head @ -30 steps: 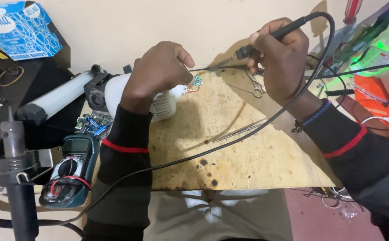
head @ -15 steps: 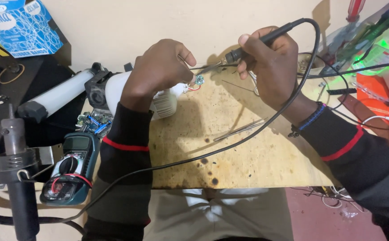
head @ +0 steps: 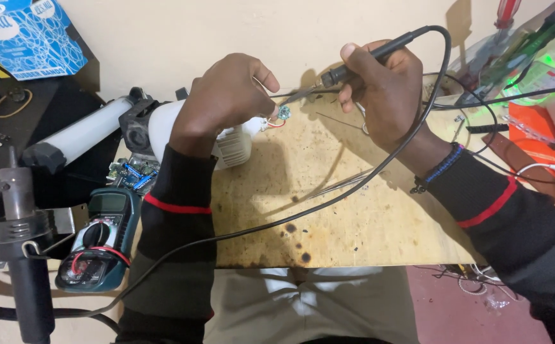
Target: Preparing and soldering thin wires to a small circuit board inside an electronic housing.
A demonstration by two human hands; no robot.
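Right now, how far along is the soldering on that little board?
Done: the white bulb housing lies opened on the wooden board, its small round circuit board out on red wires. In hand: the left hand steadies it; the right hand brings the soldering iron tip close. Left: the joint; the multimeter lies untouched.

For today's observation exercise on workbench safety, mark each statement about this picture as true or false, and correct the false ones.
1. The right hand holds a black soldering iron. True.
2. The left hand rests flat on the multimeter. False: it is up by the white bulb, pinching something small beside the small round circuit board.
3. The iron's tip points toward the small circuit board. True.
4. The wooden board is spotless. False: it has dark burn marks.
5. The blue box sits at the far right. False: it is at the top left.
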